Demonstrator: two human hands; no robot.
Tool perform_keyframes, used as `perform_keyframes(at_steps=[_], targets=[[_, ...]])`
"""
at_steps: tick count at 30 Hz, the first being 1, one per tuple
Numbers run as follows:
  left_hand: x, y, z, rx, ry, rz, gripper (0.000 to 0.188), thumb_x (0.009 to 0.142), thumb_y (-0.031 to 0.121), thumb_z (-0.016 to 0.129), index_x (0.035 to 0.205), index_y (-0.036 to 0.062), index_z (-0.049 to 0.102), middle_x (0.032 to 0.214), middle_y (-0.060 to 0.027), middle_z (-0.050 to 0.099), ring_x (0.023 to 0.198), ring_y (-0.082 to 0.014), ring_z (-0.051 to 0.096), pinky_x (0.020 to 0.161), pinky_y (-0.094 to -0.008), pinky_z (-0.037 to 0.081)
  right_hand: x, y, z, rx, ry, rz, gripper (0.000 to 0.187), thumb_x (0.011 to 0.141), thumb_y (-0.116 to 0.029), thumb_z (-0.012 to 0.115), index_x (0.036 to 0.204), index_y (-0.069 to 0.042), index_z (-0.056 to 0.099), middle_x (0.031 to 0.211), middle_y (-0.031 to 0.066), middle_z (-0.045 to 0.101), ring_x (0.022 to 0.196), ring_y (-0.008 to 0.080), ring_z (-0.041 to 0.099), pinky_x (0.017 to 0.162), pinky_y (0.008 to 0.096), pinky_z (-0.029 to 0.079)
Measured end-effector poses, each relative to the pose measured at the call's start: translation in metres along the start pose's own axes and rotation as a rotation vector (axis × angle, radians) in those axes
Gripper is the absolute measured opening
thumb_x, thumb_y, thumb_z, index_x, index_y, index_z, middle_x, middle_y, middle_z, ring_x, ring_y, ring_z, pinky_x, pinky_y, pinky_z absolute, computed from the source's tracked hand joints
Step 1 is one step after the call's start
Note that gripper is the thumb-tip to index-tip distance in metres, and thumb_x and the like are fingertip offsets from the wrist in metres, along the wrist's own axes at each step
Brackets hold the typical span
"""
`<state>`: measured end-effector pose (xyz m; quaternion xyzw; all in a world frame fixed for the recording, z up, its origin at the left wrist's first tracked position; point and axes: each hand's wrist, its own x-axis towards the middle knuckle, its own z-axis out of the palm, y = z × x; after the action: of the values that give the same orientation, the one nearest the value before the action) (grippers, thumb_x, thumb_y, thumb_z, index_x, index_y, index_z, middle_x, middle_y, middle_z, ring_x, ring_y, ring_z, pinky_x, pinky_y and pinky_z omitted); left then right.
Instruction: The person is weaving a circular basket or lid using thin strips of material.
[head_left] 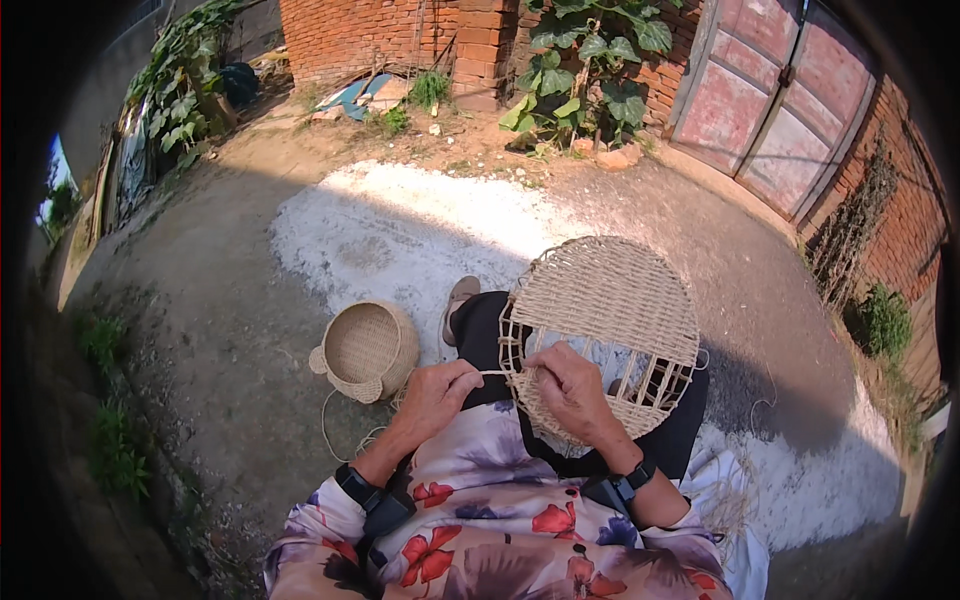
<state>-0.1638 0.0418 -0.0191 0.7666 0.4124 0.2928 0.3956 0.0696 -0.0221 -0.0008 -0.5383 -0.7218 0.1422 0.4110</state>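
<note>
A large round woven straw piece (615, 290), probably a basket or lid, rests on my lap. Its far part is densely woven; across the near part, bare ribs show with open gaps. My left hand (438, 395) pinches a straw cord (495, 373), pulled taut leftward from the piece's left edge. Against the near left side of the weave, my right hand (572, 392) has its fingers curled round the edge strands; the fingertips are partly hidden.
On the ground to the left stands a small round basket (408, 345) with little side tabs. Loose cord (327, 430) trails beside it. White cloth (722, 490) with straw lies at my right. Beyond are white-dusted ground (400, 215), climbing plants (590, 70), a brick wall (365, 35) and metal doors (770, 90).
</note>
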Motion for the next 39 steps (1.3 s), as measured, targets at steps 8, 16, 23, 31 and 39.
perform_keyframes(at_steps=[8,16,23,31,39], targets=[[0.033,-0.025,0.034,-0.008,0.022,-0.211,0.032,0.085,0.036,0.075,0.076,0.0065,0.067,0.063,-0.0063,0.061,0.059,-0.0174,0.058,0.058,-0.0375,0.045,-0.005,0.007,-0.003,0.263,0.054,0.158,0.016,0.092,0.001,0.059,0.104,0.0,0.068,0.083,0.0029,0.053,0.073,0.0111,0.051,0.067,0.0266,0.043],[0.032,-0.02,0.063,0.053,0.154,-0.129,0.032,0.083,0.039,0.072,0.073,0.0088,0.069,0.065,-0.0083,0.065,0.063,-0.0262,0.065,0.06,-0.043,0.047,-0.003,-0.002,-0.003,0.164,0.099,0.129,0.018,0.09,0.002,0.061,0.105,-0.002,0.068,0.085,0.0083,0.059,0.068,0.0184,0.057,0.063,0.0293,0.045],[0.036,-0.013,0.065,-0.026,0.111,-0.236,0.028,0.082,0.032,0.069,0.069,0.0076,0.069,0.064,-0.0096,0.065,0.062,-0.0274,0.065,0.06,-0.0434,0.048,0.032,-0.021,0.005,-0.297,-0.053,-0.02,0.016,0.087,-0.005,0.06,0.101,-0.003,0.068,0.095,0.0168,0.065,0.08,0.0389,0.068,0.072,0.0481,0.054],[0.042,-0.023,0.065,-0.05,0.089,-0.293,0.024,0.077,0.029,0.071,0.069,0.0067,0.07,0.062,-0.0102,0.066,0.06,-0.0243,0.065,0.059,-0.0418,0.048,0.044,0.014,0.013,-0.267,-0.264,-0.019,0.013,0.08,-0.011,0.063,0.09,-0.007,0.071,0.089,0.0185,0.068,0.084,0.0405,0.069,0.076,0.051,0.054],[0.047,-0.03,0.053,-0.086,0.018,-0.155,0.021,0.076,0.024,0.077,0.076,0.0046,0.071,0.071,-0.0077,0.066,0.06,-0.0193,0.061,0.061,-0.0372,0.049,0.051,0.008,0.006,-0.286,-0.361,0.057,0.008,0.081,-0.013,0.064,0.085,-0.006,0.066,0.088,0.0177,0.067,0.08,0.0397,0.068,0.07,0.0491,0.054]])
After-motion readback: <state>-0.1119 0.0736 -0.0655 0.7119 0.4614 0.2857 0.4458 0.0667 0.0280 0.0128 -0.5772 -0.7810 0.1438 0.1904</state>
